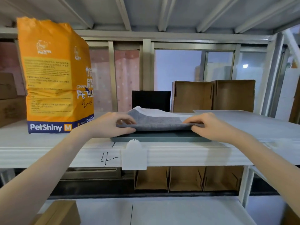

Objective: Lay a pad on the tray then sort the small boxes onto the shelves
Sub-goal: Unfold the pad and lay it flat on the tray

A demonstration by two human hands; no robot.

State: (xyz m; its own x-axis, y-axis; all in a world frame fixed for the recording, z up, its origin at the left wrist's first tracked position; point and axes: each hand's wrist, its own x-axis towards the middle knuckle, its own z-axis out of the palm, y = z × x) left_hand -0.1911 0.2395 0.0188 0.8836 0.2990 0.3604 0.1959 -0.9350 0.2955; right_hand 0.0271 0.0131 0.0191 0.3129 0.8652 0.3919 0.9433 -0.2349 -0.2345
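A grey pad (155, 120) with a white underside lies partly folded over a flat dark green tray (162, 138) near the front of the white shelf (48, 143). My left hand (112, 123) pinches the pad's near left corner. My right hand (209, 125) pinches its near right corner. Both hold the near edge a little above the tray, while the far part of the pad humps up and shows its white side. No small boxes are in my hands.
A tall orange PetShiny bag (55, 75) stands at the left of the shelf. Open cardboard bins (214, 96) and a black box (151, 99) stand behind the tray. More cardboard bins (186, 179) sit on the shelf below, and a white tag (134, 155) hangs on the shelf edge.
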